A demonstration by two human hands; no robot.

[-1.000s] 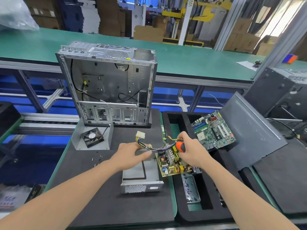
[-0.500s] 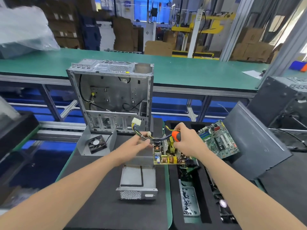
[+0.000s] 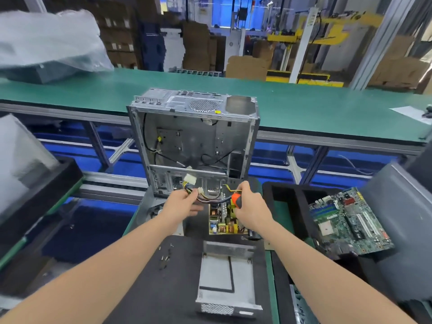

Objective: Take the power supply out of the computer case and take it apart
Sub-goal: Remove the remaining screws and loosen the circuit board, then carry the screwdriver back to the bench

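The open silver computer case (image 3: 194, 141) stands upright at the back of the black mat. In front of it I hold the power supply's circuit board (image 3: 224, 218) lifted above the mat. My left hand (image 3: 181, 204) grips its bundle of coloured cables (image 3: 203, 196) with white connectors. My right hand (image 3: 251, 206) holds the board's upper right edge together with an orange-handled screwdriver (image 3: 236, 198). The empty metal power supply housing (image 3: 228, 281) lies on the mat below the board, nearer to me.
A green motherboard (image 3: 348, 222) leans in the black foam tray (image 3: 292, 206) on the right, beside a grey side panel (image 3: 402, 218). Loose screws (image 3: 164, 258) lie on the mat at left. A green conveyor bench (image 3: 304, 108) runs behind the case.
Both hands have raised the circuit board and cables up and away from the housing, toward the case. The view has tilted up and shifted.
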